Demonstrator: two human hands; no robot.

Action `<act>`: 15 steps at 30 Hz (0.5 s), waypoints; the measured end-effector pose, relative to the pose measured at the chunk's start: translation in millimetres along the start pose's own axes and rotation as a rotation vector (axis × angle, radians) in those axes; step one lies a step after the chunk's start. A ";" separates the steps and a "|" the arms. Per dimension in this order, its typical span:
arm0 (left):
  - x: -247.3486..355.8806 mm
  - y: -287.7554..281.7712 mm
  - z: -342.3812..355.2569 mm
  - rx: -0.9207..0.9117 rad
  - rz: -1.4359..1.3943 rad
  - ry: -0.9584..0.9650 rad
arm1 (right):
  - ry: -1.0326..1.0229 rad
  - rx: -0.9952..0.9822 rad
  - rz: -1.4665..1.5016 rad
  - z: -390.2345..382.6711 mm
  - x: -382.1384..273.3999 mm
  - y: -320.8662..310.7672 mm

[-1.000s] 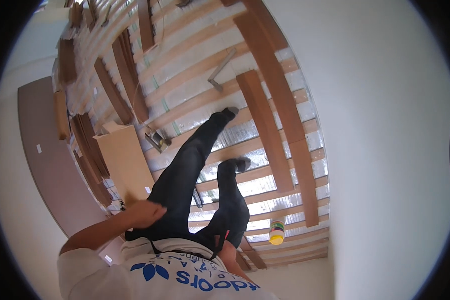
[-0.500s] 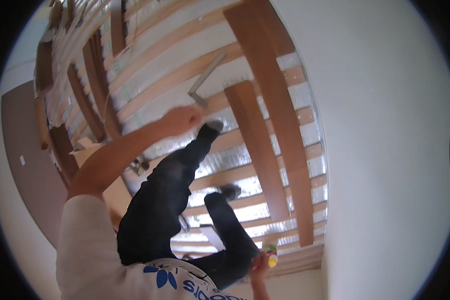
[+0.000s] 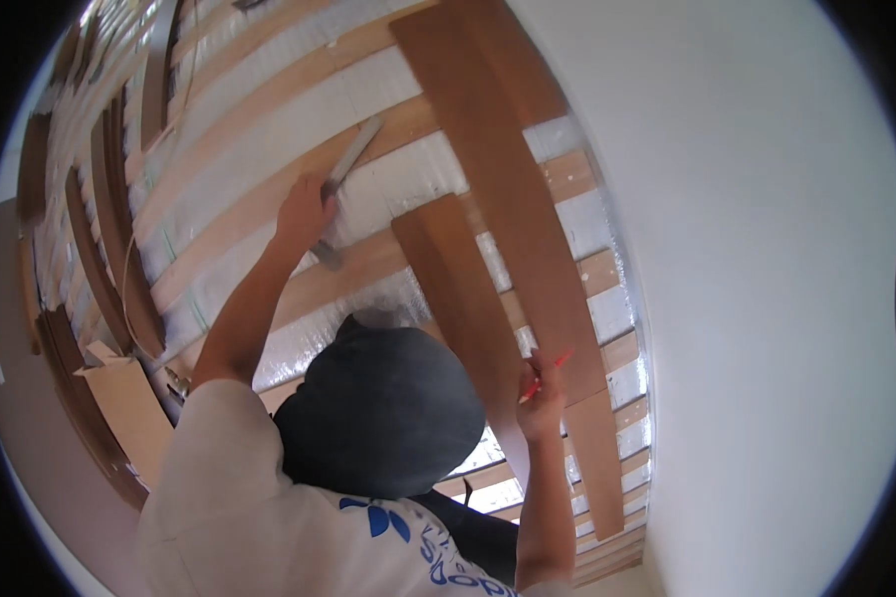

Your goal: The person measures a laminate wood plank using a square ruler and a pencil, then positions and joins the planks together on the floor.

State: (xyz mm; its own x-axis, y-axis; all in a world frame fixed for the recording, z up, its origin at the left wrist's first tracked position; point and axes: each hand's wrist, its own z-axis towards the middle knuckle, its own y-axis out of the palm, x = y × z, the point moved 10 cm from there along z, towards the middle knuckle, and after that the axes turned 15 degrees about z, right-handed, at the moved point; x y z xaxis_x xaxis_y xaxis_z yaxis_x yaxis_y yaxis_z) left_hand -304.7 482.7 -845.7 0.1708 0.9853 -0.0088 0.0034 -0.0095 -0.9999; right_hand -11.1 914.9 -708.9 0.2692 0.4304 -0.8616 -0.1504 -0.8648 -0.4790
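We find the left hand [image 3: 307, 211] at the grey L-shaped tool [image 3: 353, 156], over pale battens [image 3: 368, 261]; blur prevents us from telling its grip. We note the right hand [image 3: 541, 406] closed around a slim red stick [image 3: 564, 357], near the long brown plank [image 3: 528, 229].

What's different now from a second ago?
The left hand moved forward and is now on the grey metal L-shaped square. The right hand, holding a slim red pen-like tool, also came forward, over the brown wooden planks. Those planks lie as before.
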 end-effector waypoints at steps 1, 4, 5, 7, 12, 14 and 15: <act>-8.7 2.0 -2.4 -0.047 -0.081 -0.014 | 0.073 0.023 0.030 -3.3 10.5 -9.7; -23.1 0.0 2.1 -0.083 -0.266 -0.085 | 0.091 0.152 0.025 -5.4 25.9 -39.2; -29.3 1.4 11.4 -0.078 -0.365 -0.156 | 0.103 0.166 0.000 -2.9 39.2 -43.8; 21.0 -20.1 47.2 -0.067 -0.430 -0.054 | 0.132 0.220 -0.058 -1.4 74.4 -55.1; 168.1 -88.9 96.8 0.030 -0.532 0.345 | 0.087 0.136 -0.247 43.1 93.3 -30.1; 210.6 -82.2 115.8 0.064 -0.500 0.410 | -0.093 0.063 -0.311 79.8 80.7 -5.0; 229.3 -77.1 123.7 0.098 -0.470 0.481 | -0.244 0.023 -0.334 97.7 68.5 8.0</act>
State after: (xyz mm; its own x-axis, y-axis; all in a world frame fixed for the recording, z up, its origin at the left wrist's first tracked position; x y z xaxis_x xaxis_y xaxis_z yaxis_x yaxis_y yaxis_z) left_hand -387.7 730.5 -771.2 0.5922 0.6950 0.4078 0.0991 0.4393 -0.8928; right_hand -86.8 962.8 -788.2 0.0735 0.7376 -0.6712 -0.1152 -0.6622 -0.7404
